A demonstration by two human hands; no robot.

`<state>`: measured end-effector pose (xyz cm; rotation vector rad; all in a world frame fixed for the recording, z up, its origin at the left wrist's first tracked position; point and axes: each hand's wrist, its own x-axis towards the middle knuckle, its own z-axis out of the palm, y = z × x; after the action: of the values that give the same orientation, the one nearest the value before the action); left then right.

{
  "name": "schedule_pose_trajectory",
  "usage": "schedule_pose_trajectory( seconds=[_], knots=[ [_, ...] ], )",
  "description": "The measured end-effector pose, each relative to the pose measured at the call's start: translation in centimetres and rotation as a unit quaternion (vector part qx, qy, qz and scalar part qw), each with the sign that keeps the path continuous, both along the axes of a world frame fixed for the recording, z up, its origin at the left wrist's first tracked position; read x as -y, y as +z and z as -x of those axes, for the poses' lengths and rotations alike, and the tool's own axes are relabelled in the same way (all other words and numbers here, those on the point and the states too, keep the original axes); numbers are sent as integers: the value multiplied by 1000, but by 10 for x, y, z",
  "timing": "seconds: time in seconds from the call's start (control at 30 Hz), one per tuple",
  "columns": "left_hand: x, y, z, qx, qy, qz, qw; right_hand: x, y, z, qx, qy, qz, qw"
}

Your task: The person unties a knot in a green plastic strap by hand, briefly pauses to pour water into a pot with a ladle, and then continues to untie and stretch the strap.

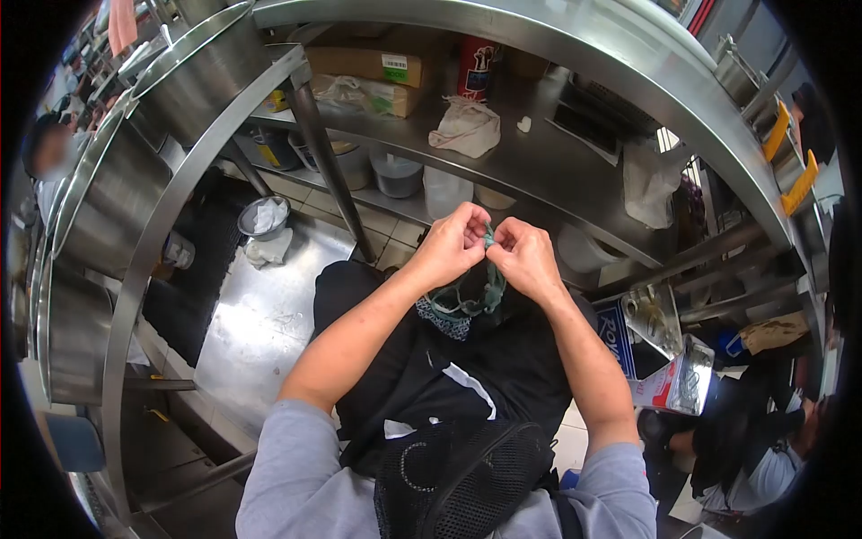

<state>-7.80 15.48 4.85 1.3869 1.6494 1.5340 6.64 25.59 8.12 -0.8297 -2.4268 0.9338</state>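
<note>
My left hand (455, 241) and my right hand (524, 254) meet over my lap with fingertips pinched together. Between them they hold a thin green strip (489, 235), bunched up like a knot. Loops of the same green material (489, 296) hang down below my fingers. A blue-and-white patterned cloth (442, 320) lies under the loops, against my dark clothing. Both hands are closed on the strip, close to each other.
A steel shelf (530, 171) ahead bears a white cloth bag (465, 128), a cardboard box (359, 65) and a red canister (476, 67). Large steel pots (117, 180) stand left. A bowl (264, 217) is on the floor side; tins (680, 377) are right, near another person (763, 467).
</note>
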Motion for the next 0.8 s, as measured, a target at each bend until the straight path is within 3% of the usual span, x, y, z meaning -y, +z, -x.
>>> schedule_pose_trajectory(
  seconds=[0.1,0.17,0.3,0.4,0.47,0.63,0.7,0.8],
  knots=[
    [2,3,1,-19,26,10,999,2,-5,0,-52,20,-22,998],
    [4,4,4,25,25,89,995,5,-6,1,-63,70,-64,994],
    [5,-6,12,101,14,93,990,4,-11,-2,-62,125,-87,986],
    [8,-5,15,200,-22,102,974,1,-15,-6,-74,137,-17,988],
    [7,-10,16,230,-44,76,969,-5,-18,-10,-48,106,202,972],
    [11,0,13,173,-48,92,979,-11,-7,-21,-26,123,209,970],
    [10,-1,9,148,-59,84,984,-9,0,-21,-2,140,73,987],
    [8,-4,7,86,-56,69,992,-5,-2,-19,6,152,-30,988]
  ],
)
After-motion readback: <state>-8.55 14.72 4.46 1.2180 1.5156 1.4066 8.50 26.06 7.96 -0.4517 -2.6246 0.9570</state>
